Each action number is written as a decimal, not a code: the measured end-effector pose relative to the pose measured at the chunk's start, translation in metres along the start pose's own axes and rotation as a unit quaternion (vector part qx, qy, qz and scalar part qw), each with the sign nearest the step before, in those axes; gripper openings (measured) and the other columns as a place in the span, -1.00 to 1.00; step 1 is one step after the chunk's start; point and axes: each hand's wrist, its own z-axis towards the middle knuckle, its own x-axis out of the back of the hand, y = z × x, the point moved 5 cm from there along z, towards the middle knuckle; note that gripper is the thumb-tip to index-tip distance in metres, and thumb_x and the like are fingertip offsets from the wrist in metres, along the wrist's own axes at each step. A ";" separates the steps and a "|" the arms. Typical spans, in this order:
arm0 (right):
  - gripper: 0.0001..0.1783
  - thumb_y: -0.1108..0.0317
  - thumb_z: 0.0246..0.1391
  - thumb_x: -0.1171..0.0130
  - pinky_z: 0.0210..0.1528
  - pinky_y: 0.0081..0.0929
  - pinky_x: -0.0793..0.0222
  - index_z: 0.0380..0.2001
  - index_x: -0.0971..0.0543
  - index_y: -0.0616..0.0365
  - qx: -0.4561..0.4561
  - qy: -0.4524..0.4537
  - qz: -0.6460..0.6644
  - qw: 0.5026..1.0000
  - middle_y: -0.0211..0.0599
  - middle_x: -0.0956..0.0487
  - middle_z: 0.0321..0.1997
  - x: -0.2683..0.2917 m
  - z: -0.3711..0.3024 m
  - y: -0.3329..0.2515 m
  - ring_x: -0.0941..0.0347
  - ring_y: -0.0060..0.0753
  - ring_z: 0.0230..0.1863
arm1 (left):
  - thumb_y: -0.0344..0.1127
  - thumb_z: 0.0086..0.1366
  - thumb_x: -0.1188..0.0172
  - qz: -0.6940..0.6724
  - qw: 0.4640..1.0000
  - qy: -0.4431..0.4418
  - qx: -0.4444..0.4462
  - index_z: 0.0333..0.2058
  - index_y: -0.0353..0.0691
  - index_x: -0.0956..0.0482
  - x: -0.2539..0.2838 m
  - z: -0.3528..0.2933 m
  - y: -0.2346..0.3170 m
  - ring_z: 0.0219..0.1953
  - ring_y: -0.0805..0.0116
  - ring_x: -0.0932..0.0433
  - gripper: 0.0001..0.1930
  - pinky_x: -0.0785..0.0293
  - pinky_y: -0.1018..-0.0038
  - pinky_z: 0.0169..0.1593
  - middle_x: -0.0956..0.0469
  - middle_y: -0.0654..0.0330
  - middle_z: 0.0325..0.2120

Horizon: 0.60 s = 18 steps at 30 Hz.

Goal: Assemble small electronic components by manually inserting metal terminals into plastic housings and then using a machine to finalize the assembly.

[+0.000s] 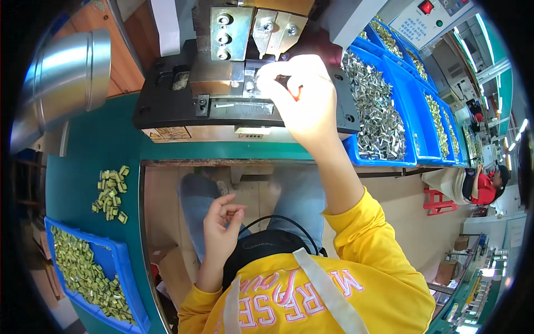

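Note:
My right hand [308, 103] reaches up to the press machine [245, 108], thumb and fingers pinched together at the metal die block [253, 83]. Strong light washes out its fingertips, so whatever they hold cannot be made out. Just above them hangs the pointed upper tool [272, 33] of the press, with a bolted steel plate [229, 33] to its left. My left hand [221, 231] hovers over my lap, below the table edge. Its fingers are loosely bent and apart, and nothing shows in them.
On the green table [83, 147] at left lies a loose pile of small yellow-green wrapped parts [113, 189], beside a blue tray [119, 250] of them. Right of the press stands a blue bin [409, 122] of silvery metal pieces [375, 111]. Farther right, another person [486, 186] sits near a red stool [438, 201].

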 end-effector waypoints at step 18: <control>-0.59 0.52 -0.32 -0.28 -0.42 -0.60 -0.25 -0.88 -0.20 0.20 -0.050 -0.027 0.019 0.998 -0.29 -0.58 -0.42 -0.004 0.008 0.007 -0.34 -0.47 -0.44 | -0.58 0.14 -0.04 0.004 1.000 -0.003 -0.006 -0.09 -0.35 -0.30 0.001 0.002 -0.006 -0.28 0.47 -0.49 -0.68 -0.38 0.62 -0.16 -0.52 0.12 -0.37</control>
